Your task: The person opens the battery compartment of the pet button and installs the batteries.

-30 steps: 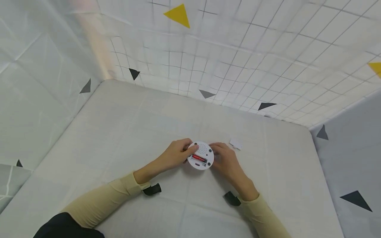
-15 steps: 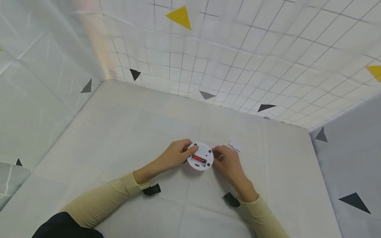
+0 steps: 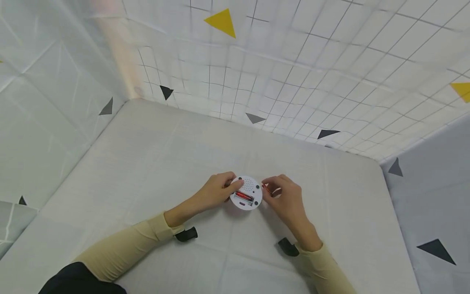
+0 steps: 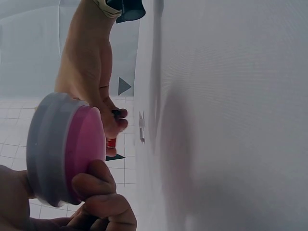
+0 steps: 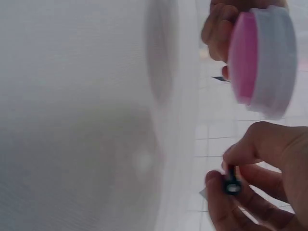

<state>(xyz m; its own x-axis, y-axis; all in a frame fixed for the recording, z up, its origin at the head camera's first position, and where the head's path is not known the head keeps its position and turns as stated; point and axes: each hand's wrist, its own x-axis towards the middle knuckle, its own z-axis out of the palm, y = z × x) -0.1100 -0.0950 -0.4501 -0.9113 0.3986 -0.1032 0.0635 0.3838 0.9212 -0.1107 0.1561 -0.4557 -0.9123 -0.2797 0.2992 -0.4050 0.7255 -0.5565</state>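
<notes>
A round white device (image 3: 251,182) with a pink face is held in my left hand (image 3: 218,190), thumb on top and fingers curled round its left rim. Its underside faces up, with speaker holes, dark feet and an uncovered battery compartment. Inside that compartment lies a red battery (image 3: 244,196). Just right of the device, my right hand (image 3: 290,200) pinches another red battery (image 3: 267,188) between thumb and fingers. The right wrist view shows the end of this held battery (image 5: 232,186). In the left wrist view, the pink face (image 4: 86,144) points down towards the table.
A small white cover piece (image 4: 141,126) lies on the table, hidden behind my right hand in the head view. The pale cloth-covered table (image 3: 176,139) meets a gridded back wall (image 3: 227,81) and side walls. Dark wrist mounts (image 3: 186,234) sit under both sleeves.
My right hand has shifted from the device's right edge slightly right, and the red battery now shows between its fingers. It now covers the white piece. The left hand stays on the device.
</notes>
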